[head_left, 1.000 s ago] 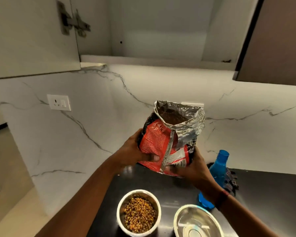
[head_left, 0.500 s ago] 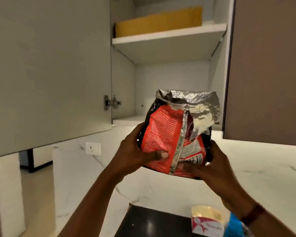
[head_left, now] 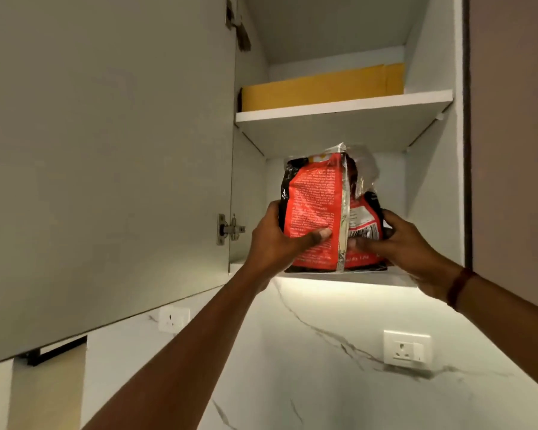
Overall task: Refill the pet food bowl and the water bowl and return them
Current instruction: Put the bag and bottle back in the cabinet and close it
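Observation:
A red and black pet food bag [head_left: 316, 206] with a crumpled foil top stands upright at the front of the wall cupboard's bottom shelf [head_left: 370, 279]. My left hand [head_left: 280, 240] grips its left side, thumb across the red front. My right hand [head_left: 398, 240] holds its right side, thumb on the front near the lower seam. Whether the bag's base rests on the shelf or hovers just over it I cannot tell. The food bowl and the water bowl are out of view.
The cupboard door [head_left: 106, 150] stands open to the left, its hinge [head_left: 229, 228] near my left hand. A yellow box [head_left: 317, 88] lies on the upper shelf [head_left: 342, 108]. A closed brown door [head_left: 513, 135] is right. Wall sockets [head_left: 407, 350] sit on the marble backsplash.
Both hands have lifted the bag from above the counter up into the cupboard's lower compartment. The view has tilted up, so the bowls and the blue bottle have dropped out of sight.

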